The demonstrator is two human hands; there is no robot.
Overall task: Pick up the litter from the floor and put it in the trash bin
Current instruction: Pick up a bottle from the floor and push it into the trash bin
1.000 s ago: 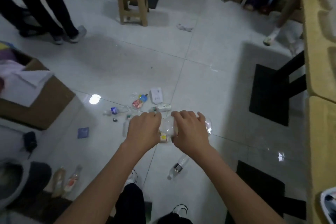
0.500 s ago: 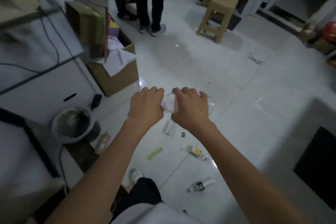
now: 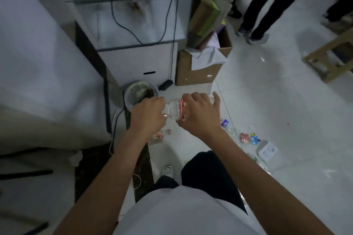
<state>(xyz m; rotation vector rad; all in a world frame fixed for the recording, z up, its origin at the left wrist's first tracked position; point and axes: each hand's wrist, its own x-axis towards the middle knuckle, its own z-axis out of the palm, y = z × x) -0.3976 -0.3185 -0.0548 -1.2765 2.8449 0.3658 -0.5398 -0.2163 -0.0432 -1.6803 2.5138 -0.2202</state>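
A clear plastic bottle (image 3: 176, 109) with a red label lies sideways between both hands. My right hand (image 3: 200, 114) wraps its body and my left hand (image 3: 148, 116) closes over its neck end. The hands hover just right of a round grey trash bin (image 3: 133, 91) that stands on the floor against a white cabinet. More litter lies on the floor: a small bottle (image 3: 161, 134) under my left wrist, and to the right a blue-capped bottle (image 3: 227, 126), red and blue wrappers (image 3: 248, 138) and a white packet (image 3: 267, 151).
A cardboard box (image 3: 198, 68) stuffed with paper stands right of the bin. A white cabinet (image 3: 137, 63) with hanging cables is behind it. People's legs (image 3: 267, 11) and a wooden stool (image 3: 330, 57) are at the upper right. A white surface (image 3: 38, 63) fills the left.
The view has swung left and down toward the bin and cabinet. Both hands still hold the bottle and have carried it next to the bin; the floor litter now lies to my right.
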